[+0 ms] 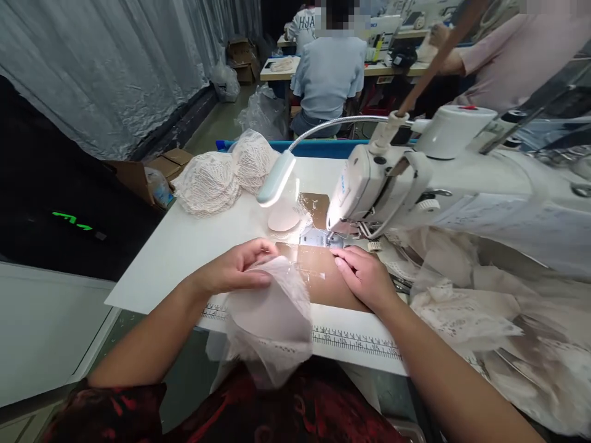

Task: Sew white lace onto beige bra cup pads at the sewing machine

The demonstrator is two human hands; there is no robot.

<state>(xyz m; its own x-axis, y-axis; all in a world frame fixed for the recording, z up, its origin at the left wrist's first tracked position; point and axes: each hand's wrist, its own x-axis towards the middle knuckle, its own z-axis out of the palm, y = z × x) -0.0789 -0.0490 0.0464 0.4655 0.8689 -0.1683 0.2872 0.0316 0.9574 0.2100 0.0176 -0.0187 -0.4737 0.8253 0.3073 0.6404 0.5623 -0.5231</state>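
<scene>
My left hand (240, 269) is closed on the upper edge of a pale bra cup (268, 307) covered in sheer lace fabric, which hangs over the table's front edge. My right hand (364, 277) lies on the brown board (318, 277) just in front of the needle area of a white sewing machine (355, 191). Its thumb and forefinger are close together, and whatever lies between them is too small to make out. Behind the board, left of the needle, another pale cup piece (284, 220) with lace rests on the table.
Two stacks of lace-covered cups (207, 184) stand at the table's back left, beside a lamp head (277, 178) on a bent neck. A heap of sheer lace fabric (475, 314) fills the right side. A printed ruler (355, 343) runs along the front edge. Other people sit beyond.
</scene>
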